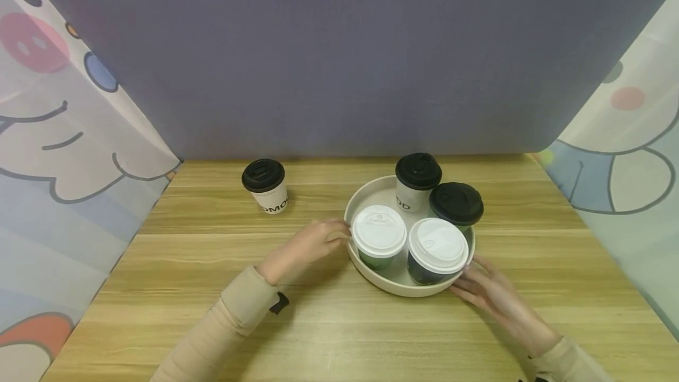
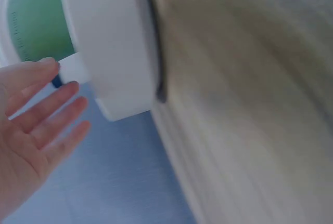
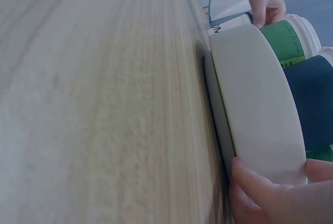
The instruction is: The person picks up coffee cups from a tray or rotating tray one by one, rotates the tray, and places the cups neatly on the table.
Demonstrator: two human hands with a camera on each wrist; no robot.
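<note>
A round off-white tray point(image 1: 395, 286) holds several lidded paper cups. At its front are a green cup with a white lid point(image 1: 379, 230) and a dark cup with a white lid point(image 1: 438, 246). Behind them stand a white cup with a black lid point(image 1: 418, 173) and a green one with a black lid point(image 1: 456, 204). My left hand point(image 1: 325, 239) is at the tray's left rim; the left wrist view shows its fingers point(image 2: 57, 122) extended and spread. On the right, my right hand point(image 1: 490, 290) grips the tray, thumb at the rim and fingers point(image 3: 255, 180) around the lower edge.
Another white paper cup with a black lid point(image 1: 267, 193) stands on the wooden table point(image 1: 339, 335), left of the tray. A grey panel point(image 1: 350, 63) rises behind the table, and cartoon-printed curtains point(image 1: 95, 134) hang at both sides.
</note>
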